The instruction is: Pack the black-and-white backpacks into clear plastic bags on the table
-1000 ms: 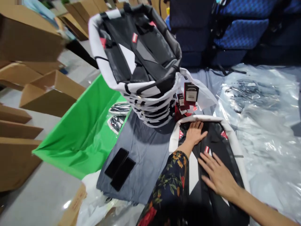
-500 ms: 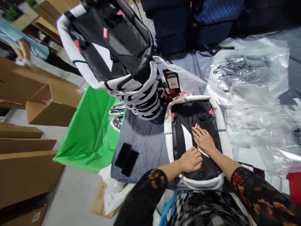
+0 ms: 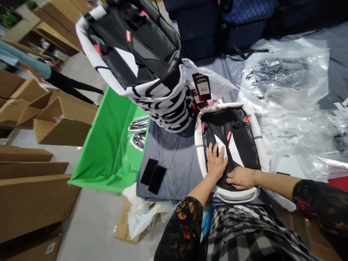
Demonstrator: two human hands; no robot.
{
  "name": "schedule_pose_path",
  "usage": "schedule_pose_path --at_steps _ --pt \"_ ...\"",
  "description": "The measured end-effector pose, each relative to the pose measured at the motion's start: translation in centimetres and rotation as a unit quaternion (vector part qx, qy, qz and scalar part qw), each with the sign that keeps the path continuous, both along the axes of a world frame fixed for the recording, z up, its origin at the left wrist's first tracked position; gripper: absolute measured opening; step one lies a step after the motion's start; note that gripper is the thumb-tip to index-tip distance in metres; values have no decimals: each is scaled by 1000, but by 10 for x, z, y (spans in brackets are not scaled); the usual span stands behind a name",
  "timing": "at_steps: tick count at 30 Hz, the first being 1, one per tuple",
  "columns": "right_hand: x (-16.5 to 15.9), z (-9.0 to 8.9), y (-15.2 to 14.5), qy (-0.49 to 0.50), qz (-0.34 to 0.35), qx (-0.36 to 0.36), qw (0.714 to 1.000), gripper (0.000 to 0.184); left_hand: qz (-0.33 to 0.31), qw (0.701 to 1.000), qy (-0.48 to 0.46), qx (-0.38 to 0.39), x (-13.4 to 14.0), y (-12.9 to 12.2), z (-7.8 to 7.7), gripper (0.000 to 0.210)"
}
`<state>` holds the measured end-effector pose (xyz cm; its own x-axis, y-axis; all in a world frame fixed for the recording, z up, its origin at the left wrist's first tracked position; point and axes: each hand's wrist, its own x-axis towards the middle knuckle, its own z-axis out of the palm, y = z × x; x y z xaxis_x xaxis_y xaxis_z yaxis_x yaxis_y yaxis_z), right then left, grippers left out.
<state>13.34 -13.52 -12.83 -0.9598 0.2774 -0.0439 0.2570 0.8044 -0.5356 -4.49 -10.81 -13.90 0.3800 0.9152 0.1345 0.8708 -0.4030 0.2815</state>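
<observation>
A black backpack [image 3: 246, 145] with a padded white rim, white stripes and a small red label lies flat in front of me. My left hand [image 3: 216, 162] rests on its left side, open, with the fingers stretched over a white stripe. Lower down, my right hand [image 3: 241, 178] is closed, its bent fingertips pinching the black material near the middle; exactly which part is hidden. To the upper left rises a stack of similar backpacks [image 3: 157, 87]. Dark hang tags [image 3: 201, 87] with barcodes stick out between stack and backpack.
Two black phones [image 3: 153, 175] lie on the grey cloth [image 3: 174, 156]. A green bin [image 3: 95, 145] with wrapped items stands to the left, cardboard boxes [image 3: 32, 203] beyond it. Clear plastic bags [image 3: 293, 119] cover the right side. Dark blue bags [image 3: 195, 32] line the back. A person [image 3: 40, 65] stands at far left.
My left hand has slid up onto the left stripe and spread its fingers. My right hand has come down from the red label to the backpack's lower middle and closed. The view has shifted slightly.
</observation>
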Motion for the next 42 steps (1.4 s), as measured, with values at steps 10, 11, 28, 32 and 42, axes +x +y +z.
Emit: schedule_pose_path --at_steps 10,11,28,32,42 --pt "-16 -44 11 -2 3 107 994 15 22 1000 3 -10 -2 15 -30 83" --pt "-16 -42 7 -2 -23 113 993 14 22 1000 4 -6 -3 15 -30 83" --pt "15 -63 21 43 -520 382 763 79 105 987 48 116 12 10 -37 74" --pt "32 -38 51 110 -573 246 774 58 116 984 46 129 39 29 -51 72" --pt "141 16 282 67 -622 182 758 27 173 972 44 150 28 29 -114 74"
